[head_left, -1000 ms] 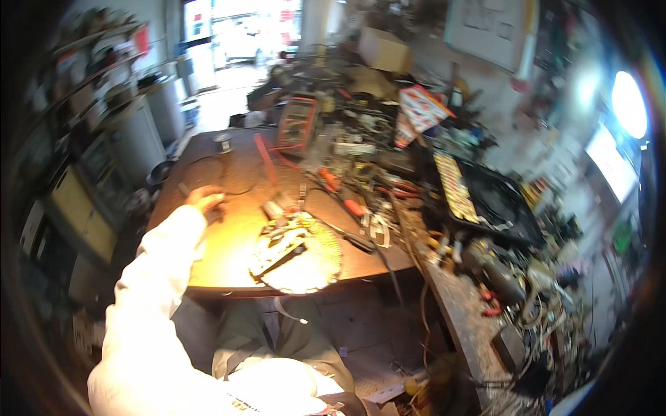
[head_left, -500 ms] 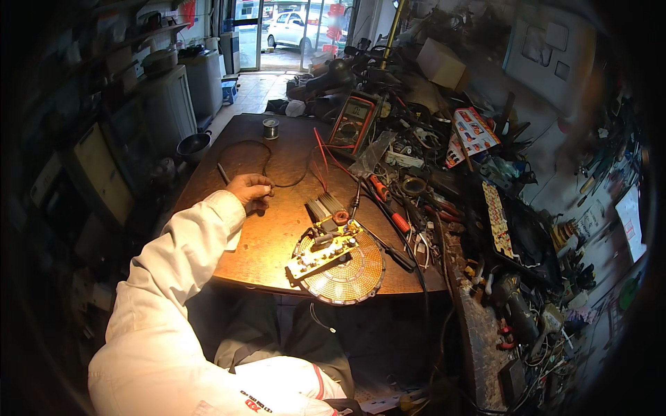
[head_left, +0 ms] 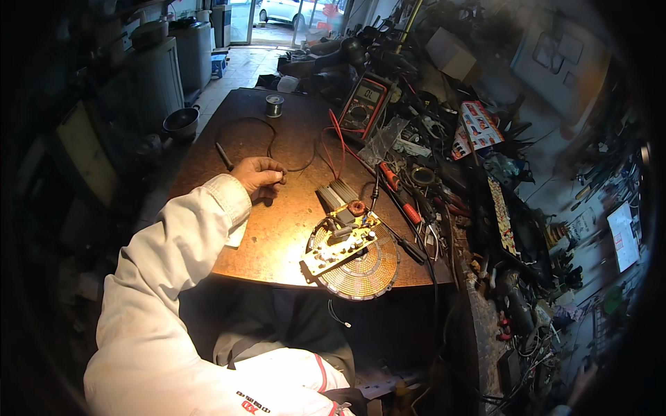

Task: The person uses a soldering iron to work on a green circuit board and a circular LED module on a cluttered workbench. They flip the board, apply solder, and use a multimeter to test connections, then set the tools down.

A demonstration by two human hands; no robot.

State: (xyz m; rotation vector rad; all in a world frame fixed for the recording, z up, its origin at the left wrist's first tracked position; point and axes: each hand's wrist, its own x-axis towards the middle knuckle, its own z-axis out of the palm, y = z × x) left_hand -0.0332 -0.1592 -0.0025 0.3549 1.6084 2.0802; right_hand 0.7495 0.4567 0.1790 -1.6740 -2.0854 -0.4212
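My left hand (head_left: pixel 261 179) is over the left part of the brown table, fingers and thumb pinched together. Whatever they hold, if anything, is too small to make out. Just beyond it lies a pen-shaped soldering iron (head_left: pixel 224 157), its dark cable looping across the table. To the right, at the near edge, a yellow circuit board (head_left: pixel 338 254) with a finned heat sink (head_left: pixel 337 195) and a copper ring coil (head_left: pixel 356 207) lies over a round flat coil (head_left: pixel 364 275). At the lower right rim, a dim, blurred shape looks like my right hand (head_left: pixel 585 380); its fingers cannot be read.
A solder spool (head_left: pixel 274 106) stands at the far end of the table. A red-framed multimeter (head_left: pixel 365 105) with red leads leans at the right. Beside it are piled red-handled tools (head_left: pixel 411 213), cables and parts. A dark pan (head_left: pixel 182 122) is beyond the table's left side.
The view has shifted, so the table's far end sits higher in the picture. My left hand keeps its pinch near the soldering iron. A dim hand shape has appeared at the lower right.
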